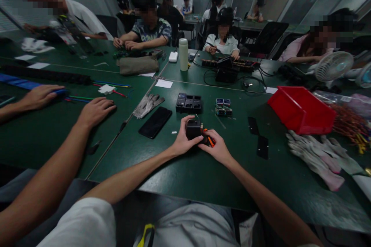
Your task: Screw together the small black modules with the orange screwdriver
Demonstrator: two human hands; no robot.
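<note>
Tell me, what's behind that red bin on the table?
Beyond the red bin are a white fan and a person in a pale pink top. The bin's walls hide the tabletop directly behind it.

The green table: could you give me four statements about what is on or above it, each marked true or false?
1. The left hand holds a black, box-shaped part. True.
2. The right hand is empty. False: the right hand holds an orange-and-black tool.
3. The pale green bottle stands upright. True.
4. The open red plastic bin is left of the flat black phone. False: the bin is to the right of the phone.
</note>
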